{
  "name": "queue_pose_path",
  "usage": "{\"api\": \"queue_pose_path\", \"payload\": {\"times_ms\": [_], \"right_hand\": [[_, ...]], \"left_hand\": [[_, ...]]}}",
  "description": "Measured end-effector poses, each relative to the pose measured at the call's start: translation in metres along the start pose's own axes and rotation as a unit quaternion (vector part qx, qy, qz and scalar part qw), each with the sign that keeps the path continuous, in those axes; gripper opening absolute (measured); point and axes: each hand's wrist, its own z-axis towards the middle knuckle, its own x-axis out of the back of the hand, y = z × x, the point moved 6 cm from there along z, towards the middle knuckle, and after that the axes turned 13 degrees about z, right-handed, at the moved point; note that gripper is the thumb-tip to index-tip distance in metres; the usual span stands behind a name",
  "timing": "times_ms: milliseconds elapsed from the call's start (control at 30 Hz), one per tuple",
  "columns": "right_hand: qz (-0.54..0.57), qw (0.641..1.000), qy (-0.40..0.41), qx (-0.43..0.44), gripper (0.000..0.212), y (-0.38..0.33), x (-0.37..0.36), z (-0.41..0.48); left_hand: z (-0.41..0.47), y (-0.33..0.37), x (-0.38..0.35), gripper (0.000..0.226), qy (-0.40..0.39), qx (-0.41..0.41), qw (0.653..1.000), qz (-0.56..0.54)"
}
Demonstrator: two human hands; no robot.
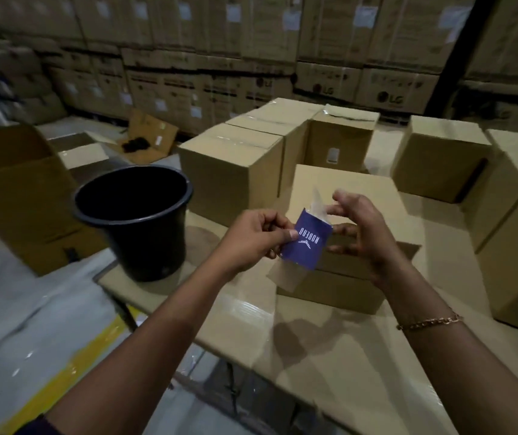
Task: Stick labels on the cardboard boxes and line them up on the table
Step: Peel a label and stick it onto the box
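Pinched blue label [306,243] at its 9 o'clock edge with left hand [257,237]. Nipped clear backing [319,204] at label's 12 o'clock with right hand [361,227]. Held over cardboard box [345,183] on table [330,356]; black bucket [144,233] at 9 o'clock.

label [306,244]: blue printed paper, smooth, low sheen. liner [320,205] on it: thin translucent film, slick. boxes [232,177]: matt brown cardboard, top seams under clear glossy tape [242,141]. bench [345,372]: cardboard sheeting, glossy taped patch. bucket [138,227]: black plastic, smooth, slight sheen. bracelet [430,322]: gold-tone metal chain.
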Motion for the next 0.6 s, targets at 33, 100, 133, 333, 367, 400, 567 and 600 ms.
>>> {"api": "queue_pose_path", "payload": {"times_ms": [33, 100, 133, 333, 367, 400, 567, 600], "right_hand": [[-0.102, 0.994, -0.01, 0.043, 0.057, -0.001, -0.013, 0.002], [-0.311, 0.939, 0.0, 0.151, 0.064, -0.006, -0.038, 0.004], [-0.358, 0.915, 0.009, 0.188, 0.057, -0.008, -0.05, 0.007], [-0.12, 0.987, -0.035, 0.096, 0.018, -0.005, -0.096, 0.057], [-0.069, 0.995, -0.046, 0.062, 0.015, -0.005, -0.103, 0.066], [-0.032, 0.997, -0.057, 0.028, 0.011, -0.004, -0.112, 0.074], [-0.002, 0.987, -0.127, -0.097, 0.008, 0.013, -0.173, 0.106], [-0.002, 0.986, -0.132, -0.106, 0.012, 0.017, -0.187, 0.11]], "left_hand": [[-0.002, -0.003, 0.009, 0.005, 0.012, 0.001, 1.0, 0.013], [-0.004, -0.007, 0.025, 0.003, 0.032, 0.002, 0.998, 0.056], [-0.004, -0.009, 0.033, 0.004, 0.04, 0.001, 0.996, 0.079], [0.002, -0.025, 0.096, 0.009, 0.066, 0.031, 0.991, 0.115], [0.003, -0.029, 0.11, 0.011, 0.07, 0.039, 0.991, 0.108], [0.003, -0.034, 0.124, 0.011, 0.071, 0.049, 0.991, 0.098], [0.002, -0.061, 0.2, 0.005, 0.092, 0.11, 0.987, 0.078], [0.004, -0.068, 0.219, 0.006, 0.11, 0.124, 0.983, 0.08]]}}
